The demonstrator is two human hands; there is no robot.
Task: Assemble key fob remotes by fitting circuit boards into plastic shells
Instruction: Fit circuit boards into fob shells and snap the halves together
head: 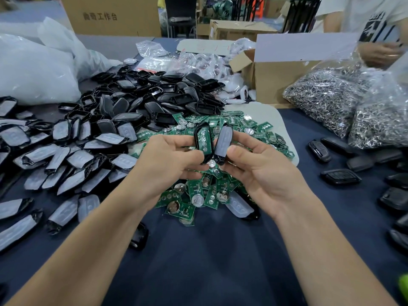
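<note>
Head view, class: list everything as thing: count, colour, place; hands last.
boards: many, green, centre heap
empty shells: many, black, behind boards
padded shells: many, black-grey, left
fobs: several, black, right
ring bags: two, clear, silver rings, right rear
sacks: two, white, left rear
boxes: several, brown, rear
table: one, dark blue, underneath
bystander: one, white shirt, top right
held shell: one, black, green board inside, left hand
held cover: one, grey-black, right hand
left hand: one, bare, grips held shell
right hand: one, bare, grips held cover
</note>
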